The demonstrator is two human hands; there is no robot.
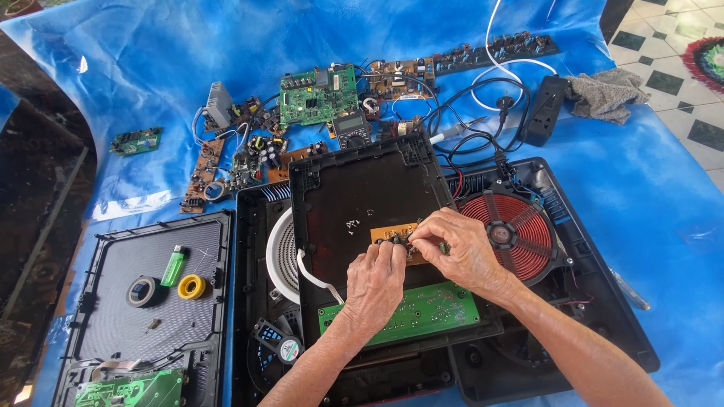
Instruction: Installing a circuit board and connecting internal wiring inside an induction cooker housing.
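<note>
Both my hands work over a small orange-brown circuit board (390,234) that lies on a black plastic cover panel (354,188). My left hand (375,283) rests on the board's lower edge, fingers curled onto it. My right hand (456,249) pinches a small component at the board's right end; what it holds is too small to tell. A green circuit board (434,309) lies just below my hands. A white ribbon cable (313,275) curves at the panel's left edge.
A red copper induction coil (520,234) sits right of my hands in the open black cooker housing (603,301). At left, another black cover (113,301) carries a green lighter (174,265) and two tape rolls (191,286). Several circuit boards (318,96), a multimeter (351,130), a power strip (544,110) and a rag (607,94) lie beyond.
</note>
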